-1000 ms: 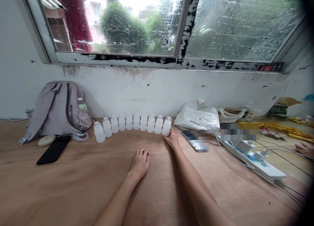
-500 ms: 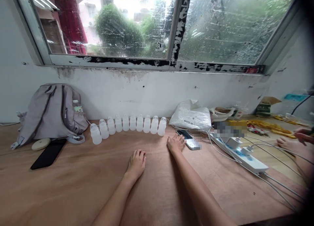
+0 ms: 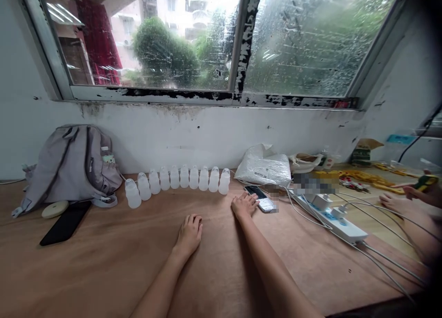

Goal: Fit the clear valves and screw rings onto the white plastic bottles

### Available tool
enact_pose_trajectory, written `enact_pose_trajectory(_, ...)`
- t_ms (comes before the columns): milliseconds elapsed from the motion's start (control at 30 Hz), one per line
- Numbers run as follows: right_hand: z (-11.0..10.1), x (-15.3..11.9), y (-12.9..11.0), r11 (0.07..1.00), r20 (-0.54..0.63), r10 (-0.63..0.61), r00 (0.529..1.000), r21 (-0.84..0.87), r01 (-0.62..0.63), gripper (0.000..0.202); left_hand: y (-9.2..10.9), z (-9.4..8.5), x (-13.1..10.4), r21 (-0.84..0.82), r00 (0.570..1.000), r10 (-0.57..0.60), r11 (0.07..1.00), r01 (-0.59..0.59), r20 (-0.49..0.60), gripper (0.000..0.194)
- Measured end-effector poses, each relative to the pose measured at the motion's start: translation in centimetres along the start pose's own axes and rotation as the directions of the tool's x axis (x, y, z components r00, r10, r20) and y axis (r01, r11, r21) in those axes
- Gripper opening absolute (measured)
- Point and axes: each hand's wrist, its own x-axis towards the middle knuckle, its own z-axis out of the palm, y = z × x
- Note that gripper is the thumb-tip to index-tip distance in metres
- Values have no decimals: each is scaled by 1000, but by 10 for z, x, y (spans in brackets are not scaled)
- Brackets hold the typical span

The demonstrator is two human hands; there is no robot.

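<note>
My left hand (image 3: pixel 189 234) rests palm down on the wooden table (image 3: pixel 113 272), fingers loosely extended and slightly bent, with nothing visible in it. My right hand (image 3: pixel 243 205) lies farther forward, its fingers spread at the left edge of a phone (image 3: pixel 263 199) with a lit screen. The fingertips seem to touch the phone, which lies flat on the table. Beyond my hands, several frosted white bottles with clear domed caps (image 3: pixel 174 177) stand upright in a gently curved row. The rightmost bottle (image 3: pixel 224 182) is just beyond my right hand.
At left are a grey backpack (image 3: pixel 74 166), a black phone (image 3: pixel 65 223) and a round cream object (image 3: pixel 55 209). A white plastic package (image 3: pixel 264 167) lies by the wall. To the right sit a power strip (image 3: pixel 345 228) with cables and another person's hand (image 3: pixel 419 193) holding a yellow-and-black tool.
The view has shifted slightly, so the scene sits lower and a little to the left. Both my hands keep their places. The other person's yellow-and-black tool has come into view.
</note>
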Motion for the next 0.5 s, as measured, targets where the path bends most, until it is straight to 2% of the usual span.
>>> enact_pose_trajectory(133,0,0,0,999,61,31,998,42,-34,58,0,-1,-1,-13,1000,1,1000,-1,5,25)
enact_pose_trajectory(300,1,0,0,998,-3,19,1000,61,-19,59,0,-1,-1,-10,1000,7,1000,-7,-1,25)
enact_pose_trajectory(500,3,2,-1,991,23,81,996,105,-83,64,0,-1,-1,-10,1000,10,1000,-10,5,26)
